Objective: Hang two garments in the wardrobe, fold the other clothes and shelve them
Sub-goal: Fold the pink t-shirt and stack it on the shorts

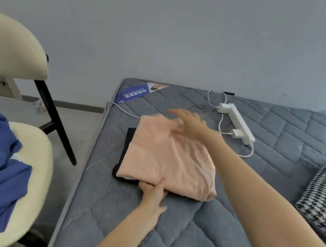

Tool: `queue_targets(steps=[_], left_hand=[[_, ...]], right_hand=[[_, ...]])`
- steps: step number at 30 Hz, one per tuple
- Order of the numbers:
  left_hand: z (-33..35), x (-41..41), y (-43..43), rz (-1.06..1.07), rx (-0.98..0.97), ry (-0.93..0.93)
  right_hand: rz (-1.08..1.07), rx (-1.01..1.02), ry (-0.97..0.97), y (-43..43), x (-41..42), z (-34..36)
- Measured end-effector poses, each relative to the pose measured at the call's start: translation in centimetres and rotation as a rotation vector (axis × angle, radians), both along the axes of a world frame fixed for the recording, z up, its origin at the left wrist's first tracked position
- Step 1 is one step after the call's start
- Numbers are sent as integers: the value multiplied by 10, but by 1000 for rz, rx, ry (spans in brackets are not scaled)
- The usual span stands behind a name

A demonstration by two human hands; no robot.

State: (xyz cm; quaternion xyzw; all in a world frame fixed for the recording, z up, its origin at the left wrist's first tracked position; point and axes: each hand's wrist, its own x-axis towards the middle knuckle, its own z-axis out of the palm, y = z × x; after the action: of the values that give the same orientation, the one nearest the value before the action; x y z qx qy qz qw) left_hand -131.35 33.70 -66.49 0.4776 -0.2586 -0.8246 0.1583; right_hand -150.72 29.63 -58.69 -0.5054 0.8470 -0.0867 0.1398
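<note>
Smoothing the folded peach garment (169,158) goes best with flat palms pressing outward from the middle, keeping its edges square over the black garment (128,139) beneath it on the mattress (181,243). The left hand (152,193) sits at the near hem, fingers straight and tips tucked just under the cloth, its grip loose and pinching nothing. The right hand (188,123), blurred, seems spread open on the far edge. The garment lies between both hands.
</note>
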Motion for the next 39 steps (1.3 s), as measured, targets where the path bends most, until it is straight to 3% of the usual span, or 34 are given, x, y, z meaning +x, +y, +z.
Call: queue_targets(steps=[2, 4, 8, 11, 14, 18, 21, 26, 31, 35, 39], left_hand=[[-14, 10, -2, -122, 33, -204], [-23, 22, -15, -54, -68, -304], [-18, 30, -53, 82, -792, -504], [-9, 18, -69, 155, -1047, -613], [-9, 1, -87, 59, -1030, -686], [-12, -16, -109, -321, -922, -793], [-13, -22, -117, -431, -911, -871], [-15, -25, -119, -299, -1045, -864], [-16, -25, -119, -240, -1160, -838], [-13, -29, -127, -279, -1090, -751], [-9, -25, -127, -147, -1099, -630]], right_hand=[[-72, 7, 7, 8, 0, -29], [-153, -5, 25, 23, 5, -57], [-427, -125, -39, 62, 23, -99], [-633, -269, -234, 82, 34, -117], [-732, -393, -347, 89, 37, -121], [-754, -513, -296, 89, 38, -117], [-721, -513, -274, 89, 36, -109], [-687, -437, -63, 87, 29, -104], [-642, -539, -109, 79, 27, -103], [-528, -595, -93, 77, 24, -101], [-455, -673, -118, 72, 13, -89]])
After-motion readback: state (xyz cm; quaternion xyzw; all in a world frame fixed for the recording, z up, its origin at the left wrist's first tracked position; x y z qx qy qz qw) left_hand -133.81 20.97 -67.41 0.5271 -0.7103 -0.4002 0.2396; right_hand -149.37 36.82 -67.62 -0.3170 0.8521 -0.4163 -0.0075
